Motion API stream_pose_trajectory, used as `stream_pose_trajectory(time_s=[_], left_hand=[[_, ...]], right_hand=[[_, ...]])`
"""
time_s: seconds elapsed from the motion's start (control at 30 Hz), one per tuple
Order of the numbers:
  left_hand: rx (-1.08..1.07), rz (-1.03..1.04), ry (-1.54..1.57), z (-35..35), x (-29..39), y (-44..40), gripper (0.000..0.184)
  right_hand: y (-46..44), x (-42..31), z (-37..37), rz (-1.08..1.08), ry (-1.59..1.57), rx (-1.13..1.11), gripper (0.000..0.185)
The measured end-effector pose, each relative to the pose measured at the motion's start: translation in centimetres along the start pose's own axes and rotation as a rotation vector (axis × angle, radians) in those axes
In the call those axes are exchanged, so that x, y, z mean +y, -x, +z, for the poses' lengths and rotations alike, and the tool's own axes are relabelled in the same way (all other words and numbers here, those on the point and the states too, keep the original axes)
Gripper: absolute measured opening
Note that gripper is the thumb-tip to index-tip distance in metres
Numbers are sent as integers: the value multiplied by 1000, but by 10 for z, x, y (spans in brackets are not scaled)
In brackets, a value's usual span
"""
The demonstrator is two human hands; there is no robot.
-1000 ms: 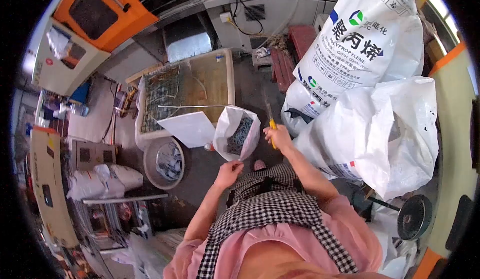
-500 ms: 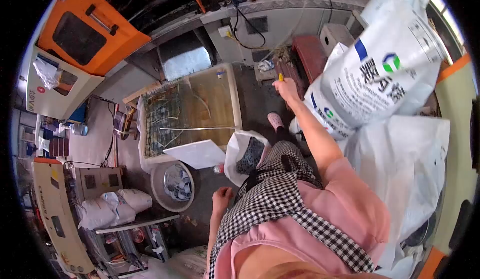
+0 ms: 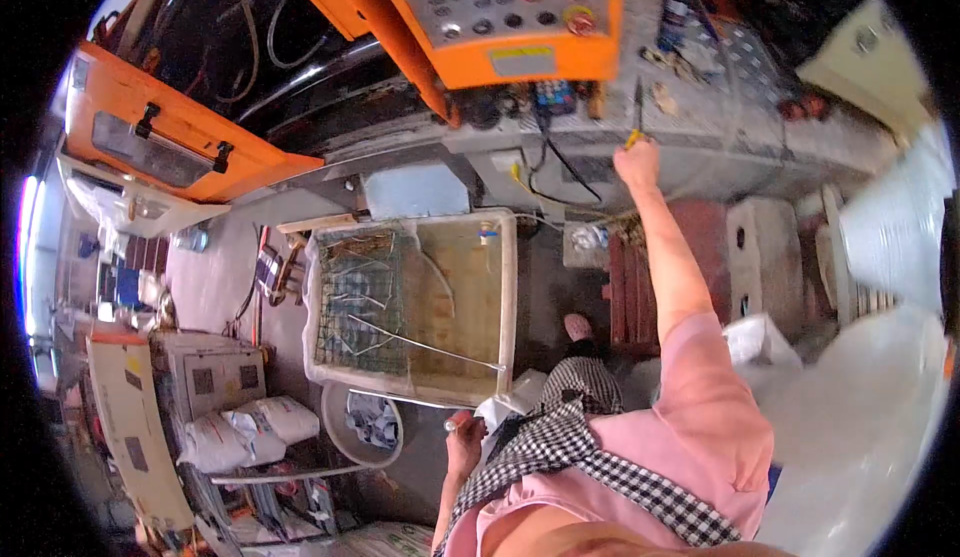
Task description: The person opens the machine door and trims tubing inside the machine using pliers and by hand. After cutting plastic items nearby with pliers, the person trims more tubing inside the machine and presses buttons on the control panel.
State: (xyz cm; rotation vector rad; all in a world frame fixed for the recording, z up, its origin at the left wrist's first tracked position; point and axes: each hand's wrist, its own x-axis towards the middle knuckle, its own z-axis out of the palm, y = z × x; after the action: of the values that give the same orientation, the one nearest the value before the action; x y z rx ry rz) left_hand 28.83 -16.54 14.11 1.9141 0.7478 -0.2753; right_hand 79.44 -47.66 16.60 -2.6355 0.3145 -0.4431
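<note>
My right hand (image 3: 637,164) is closed around a yellow-handled tool (image 3: 634,139). A thin dark pointed part extends from it over the edge of the grey machine ledge (image 3: 690,125); its exact kind is unclear. Low beside the apron, my left hand (image 3: 464,445) has curled fingers. A small pale round end (image 3: 450,426) shows at its fingertips, and I cannot tell whether it is held or lies behind. Nearby is a large pale tub (image 3: 508,302) of murky water with a green mesh (image 3: 360,302) and a thin rod (image 3: 430,342) across it.
An orange control panel (image 3: 500,67) with buttons hangs over the ledge. Cables (image 3: 565,162) dangle below. A round bucket (image 3: 392,447) stands by the tub. Red-brown stools (image 3: 632,287) and a beige stool (image 3: 765,257) are right of the tub. White sacks (image 3: 850,407) fill the lower right.
My right hand has moved forward and up with the yellow-handled tool, from above the stools to the ledge. The view has shifted toward the machine, bringing the control panel into sight.
</note>
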Motion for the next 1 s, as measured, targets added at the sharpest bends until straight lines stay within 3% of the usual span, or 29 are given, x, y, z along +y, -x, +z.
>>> stream_pose_trajectory(time_s=[0.07,0.2,0.27,0.3,0.37,0.47,0.53,0.6,0.67,0.7,0.73,0.77,0.8,0.87,0.93,0.97,1.0], left_hand=[[62,3,-71,2,24,-25,21],[151,-59,-66,5,79,-58,23],[122,-39,-109,8,83,-77,24],[111,-82,-64,11,86,-86,21],[136,-66,-80,12,100,-96,21],[166,-22,-183,6,130,-113,19],[203,-24,-34,6,101,-132,18],[241,-5,-12,-11,136,-137,14],[268,-7,-89,-24,136,-151,14],[321,104,54,-26,119,-164,14],[260,0,-49,-47,149,-164,15],[317,52,-22,-57,142,-178,16],[375,105,6,-70,133,-192,16],[442,167,-23,-114,153,-215,17],[569,282,130,-162,146,-263,16],[530,306,264,-189,160,-280,18],[620,330,165,-214,185,-293,20]], right_hand=[[-37,-13,4,86,20,-159,34],[-99,4,54,-174,317,-184,40],[-101,-10,47,-129,218,159,44],[-109,-18,40,-87,345,-5,44],[-118,-8,50,-86,397,-25,42],[-115,-16,29,-103,57,2,50],[-101,-17,38,-108,-24,283,43],[-80,-29,27,-226,-235,256,36],[-54,-47,21,-148,-242,175,22],[-42,-46,28,-194,-326,63,18],[-31,-48,35,-239,-408,-50,14],[-19,-65,27,-463,-437,-18,13],[-4,-88,18,-689,-463,16,12],[14,-124,24,-791,-652,-233,13],[25,-180,26,-708,-832,-401,15],[24,-215,19,-779,-871,-350,18],[21,-254,12,-848,-908,-300,22]])
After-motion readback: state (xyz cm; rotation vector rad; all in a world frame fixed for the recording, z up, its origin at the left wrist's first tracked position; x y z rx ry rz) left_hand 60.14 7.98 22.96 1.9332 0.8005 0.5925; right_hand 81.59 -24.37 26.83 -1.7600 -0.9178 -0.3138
